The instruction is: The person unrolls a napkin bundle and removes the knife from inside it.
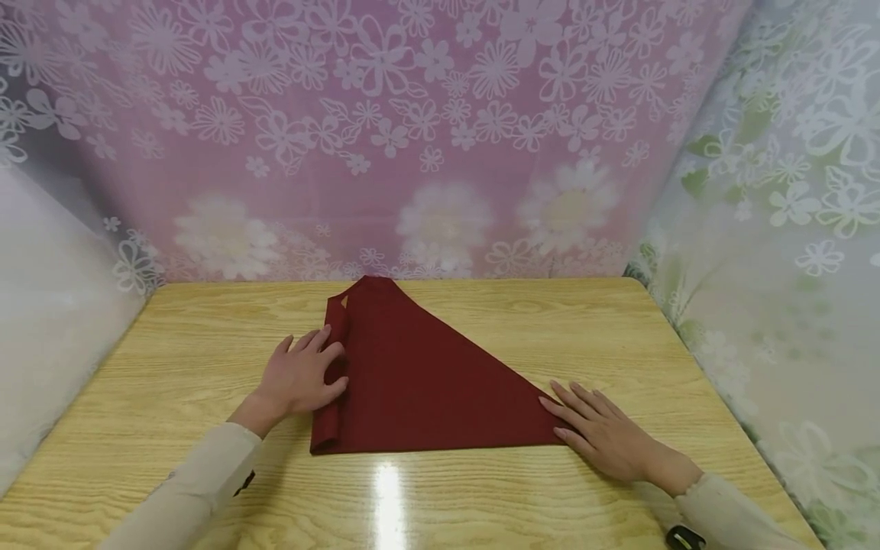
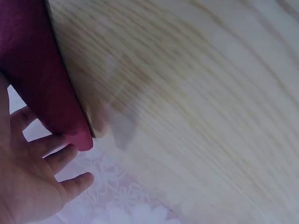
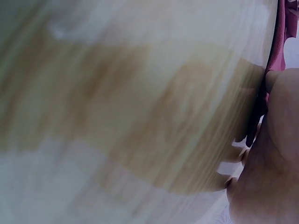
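Observation:
A dark red folded cloth [image 1: 426, 374] lies flat on the wooden table, broad at the left and tapering to a point at the right. Along its left side runs a narrow turned-over strip, with a small tan patch near the top. My left hand [image 1: 302, 374] rests on this strip, its fingers spread and slightly bent. The left wrist view shows that hand [image 2: 32, 172] against the cloth's edge [image 2: 51, 79]. At the tapered right end, my right hand [image 1: 605, 431] lies with straight fingers, the fingertips touching the cloth. Only a sliver of cloth [image 3: 276, 51] shows in the right wrist view.
The pale wood-grain table [image 1: 206, 336] extends around the cloth and reflects a bright light near its front. Behind it hangs a pink flowered curtain [image 1: 440, 137]. A pale flowered sheet [image 1: 791, 267] hangs at the right and a whitish one [image 1: 48, 305] at the left.

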`<state>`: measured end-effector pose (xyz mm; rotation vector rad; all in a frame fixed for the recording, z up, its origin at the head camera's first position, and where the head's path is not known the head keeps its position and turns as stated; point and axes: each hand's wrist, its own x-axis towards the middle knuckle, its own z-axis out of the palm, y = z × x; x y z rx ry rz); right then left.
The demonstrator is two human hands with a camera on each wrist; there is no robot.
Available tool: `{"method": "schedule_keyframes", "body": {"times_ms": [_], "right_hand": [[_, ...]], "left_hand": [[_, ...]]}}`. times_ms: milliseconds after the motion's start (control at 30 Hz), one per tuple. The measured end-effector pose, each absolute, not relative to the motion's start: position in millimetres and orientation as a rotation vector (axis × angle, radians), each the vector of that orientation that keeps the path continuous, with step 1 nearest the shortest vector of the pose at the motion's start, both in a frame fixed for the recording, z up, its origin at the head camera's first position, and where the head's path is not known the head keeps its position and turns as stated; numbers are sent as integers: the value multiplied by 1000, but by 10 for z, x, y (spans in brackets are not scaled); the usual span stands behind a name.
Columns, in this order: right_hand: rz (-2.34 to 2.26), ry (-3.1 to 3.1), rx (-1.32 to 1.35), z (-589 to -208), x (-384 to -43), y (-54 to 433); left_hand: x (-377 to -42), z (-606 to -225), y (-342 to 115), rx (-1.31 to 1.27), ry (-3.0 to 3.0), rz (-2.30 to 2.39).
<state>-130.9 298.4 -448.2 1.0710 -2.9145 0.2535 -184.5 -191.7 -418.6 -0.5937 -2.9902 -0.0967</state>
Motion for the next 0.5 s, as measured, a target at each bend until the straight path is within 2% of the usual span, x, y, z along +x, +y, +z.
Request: {"method": "schedule_keyframes", "body": {"times_ms": [500], "right_hand": [[238, -2923, 1069, -4476, -1310, 2970]], "left_hand": [[-1685, -4307, -2306, -697, -3039, -121]]}}
